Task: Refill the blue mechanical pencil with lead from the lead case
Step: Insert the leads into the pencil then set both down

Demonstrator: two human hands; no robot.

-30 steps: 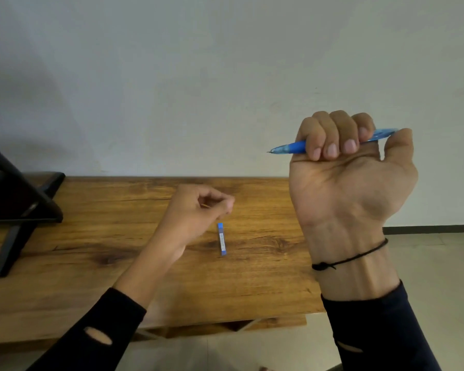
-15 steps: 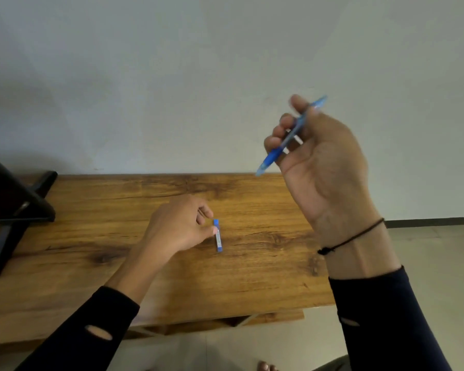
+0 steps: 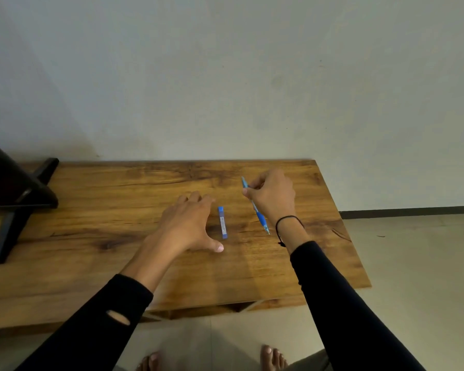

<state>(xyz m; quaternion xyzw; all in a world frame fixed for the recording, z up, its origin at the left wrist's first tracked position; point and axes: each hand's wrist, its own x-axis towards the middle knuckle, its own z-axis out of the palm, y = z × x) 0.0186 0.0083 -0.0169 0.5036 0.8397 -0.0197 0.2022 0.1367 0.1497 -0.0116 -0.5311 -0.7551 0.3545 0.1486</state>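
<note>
The blue mechanical pencil (image 3: 260, 216) lies low over the wooden table (image 3: 97, 236), tip pointing toward me, its upper part pinched in my right hand (image 3: 272, 198). The slim blue lead case (image 3: 222, 222) lies flat on the table between my hands. My left hand (image 3: 188, 223) hovers just left of the case with fingers spread and thumb near the case's near end, holding nothing.
A black stand (image 3: 11, 194) sits on the table's far left. The wall runs right behind the table. The table's right edge (image 3: 343, 226) drops to a tiled floor. My bare feet (image 3: 272, 357) show below the front edge.
My right hand came down from chest height to the table with the pencil, turning its tip toward me. My left hand opened and spread beside the lead case.
</note>
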